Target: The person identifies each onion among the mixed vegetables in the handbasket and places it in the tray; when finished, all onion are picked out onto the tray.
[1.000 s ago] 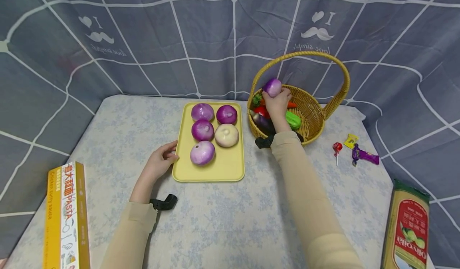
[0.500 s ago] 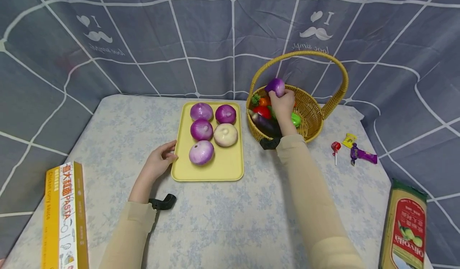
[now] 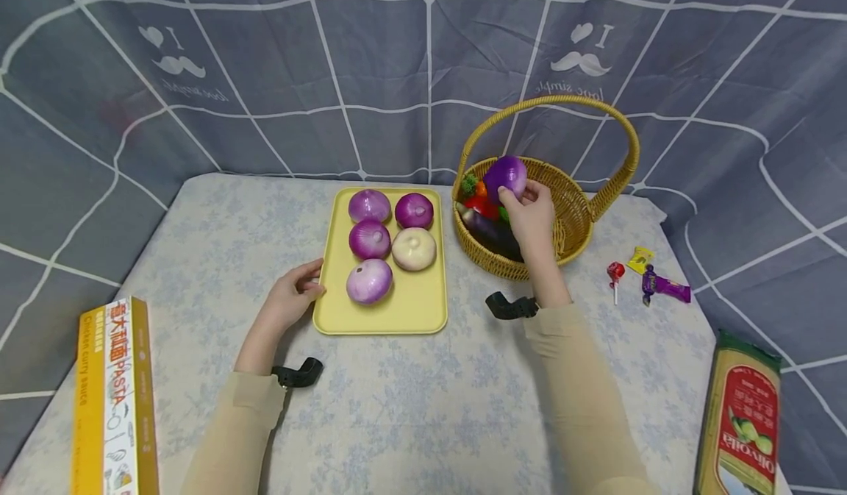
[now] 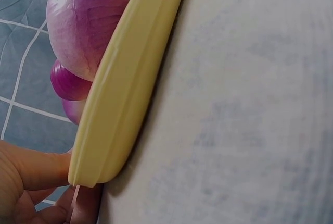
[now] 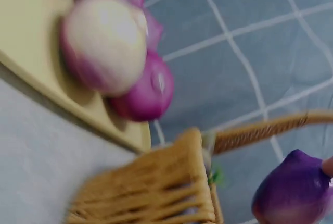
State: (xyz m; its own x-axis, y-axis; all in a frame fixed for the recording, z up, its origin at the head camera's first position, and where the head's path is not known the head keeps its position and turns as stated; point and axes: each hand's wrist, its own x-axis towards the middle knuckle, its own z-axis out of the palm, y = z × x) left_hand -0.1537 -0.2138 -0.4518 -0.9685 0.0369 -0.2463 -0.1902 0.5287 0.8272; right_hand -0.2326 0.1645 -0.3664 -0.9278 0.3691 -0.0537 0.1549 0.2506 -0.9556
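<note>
My right hand [image 3: 529,212] holds a purple onion [image 3: 506,176] [image 5: 296,194] above the wicker basket [image 3: 577,208] [image 5: 156,187], over its left side. The basket holds an eggplant [image 3: 486,229], a red pepper and other vegetables. A yellow tray [image 3: 410,307] [image 4: 130,88] lies left of the basket with several onions on it, four purple [image 3: 369,280] and one pale [image 3: 414,248]. My left hand [image 3: 294,296] rests against the tray's left edge, its thumb [image 4: 36,169] touching the rim; whether the fingers curl round the rim is hidden.
A yellow pasta box [image 3: 112,399] stands at the front left. A green olive-oil packet [image 3: 744,414] stands at the front right. A lollipop [image 3: 617,274] and wrapped candies [image 3: 664,286] lie right of the basket. A grey patterned curtain [image 3: 331,68] backs the table.
My right hand has drawn back toward me and slightly lower with the purple onion, still over the basket. The left hand and tray have not moved.
</note>
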